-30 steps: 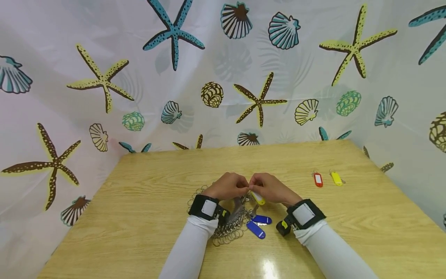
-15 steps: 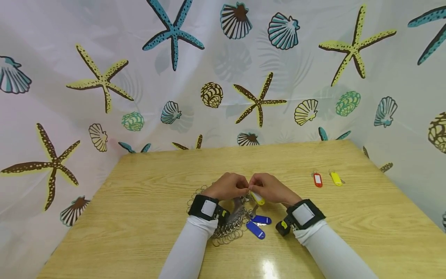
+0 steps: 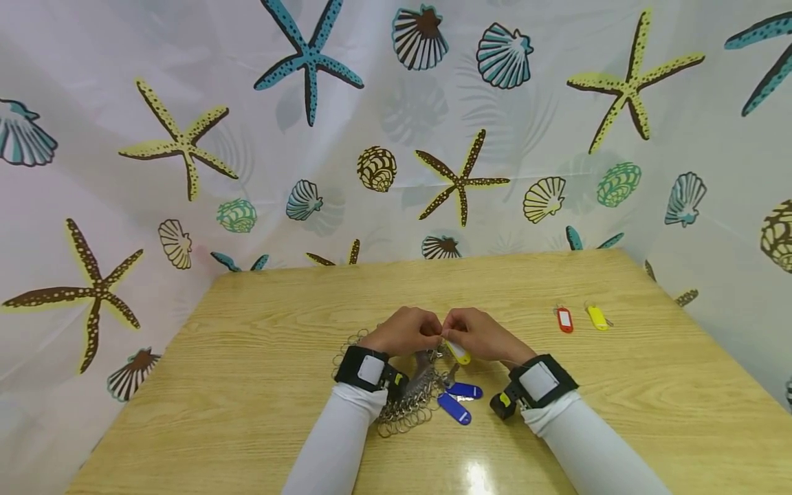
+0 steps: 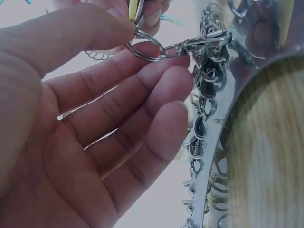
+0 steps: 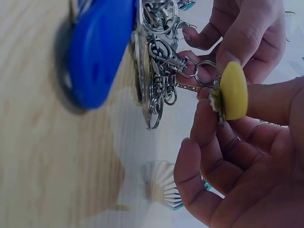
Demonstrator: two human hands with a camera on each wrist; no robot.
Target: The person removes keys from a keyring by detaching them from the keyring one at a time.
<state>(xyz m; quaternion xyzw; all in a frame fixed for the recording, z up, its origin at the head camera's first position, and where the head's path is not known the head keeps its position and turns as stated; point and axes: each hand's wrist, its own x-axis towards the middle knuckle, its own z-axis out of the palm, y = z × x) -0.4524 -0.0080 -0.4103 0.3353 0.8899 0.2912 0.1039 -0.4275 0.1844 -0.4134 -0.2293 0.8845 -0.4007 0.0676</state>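
Note:
My left hand (image 3: 405, 331) pinches a split ring (image 4: 145, 47) between thumb and index finger, its other fingers loosely bent. A metal swivel clasp (image 4: 204, 42) hangs from that ring. Right beside it, my right hand (image 3: 479, 335) pinches a yellow key tag (image 5: 234, 91), white label showing in the head view, with its small ring close against the split ring. The fingertips of both hands nearly meet. Below them lies a heap of metal clasps and rings (image 3: 405, 412), partly hidden by the left wrist. Two blue key tags (image 3: 454, 408) lie at the heap's right side.
A red key tag (image 3: 564, 319) and another yellow key tag (image 3: 597, 317) lie apart on the wooden table (image 3: 260, 385) at the right. A patterned cloth (image 3: 371, 103) hangs behind the table and along its sides.

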